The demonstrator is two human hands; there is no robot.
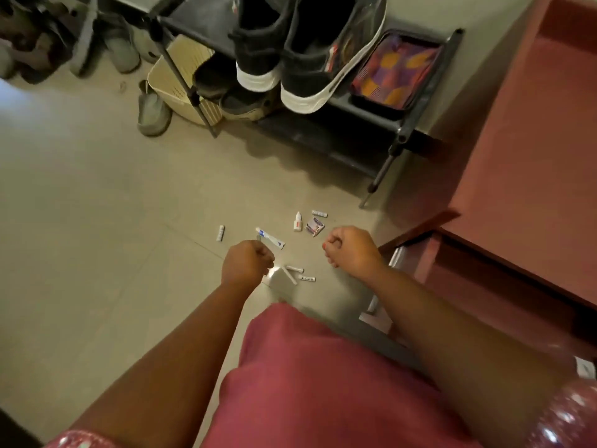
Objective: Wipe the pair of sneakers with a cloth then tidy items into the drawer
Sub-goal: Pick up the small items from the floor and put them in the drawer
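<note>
Two black sneakers with white soles (290,56) stand heel-out on a black shoe rack (416,101) at the top. A patterned purple and orange cloth (395,72) lies beside them on the rack. On the floor lie small items: a white tube (270,238), a small bottle (297,221), a small packet (315,227) and several batteries (220,233). My left hand (247,261) hovers over them as a fist, next to the tube. My right hand (352,250) is also a fist, nearer the open drawer (392,258). Nothing shows inside either fist.
A maroon wooden cabinet (517,156) fills the right side. A cream basket (181,76) and grey slippers (151,111) sit by the rack's left leg, with more shoes at the far left. My pink-clad knee (307,383) is in front.
</note>
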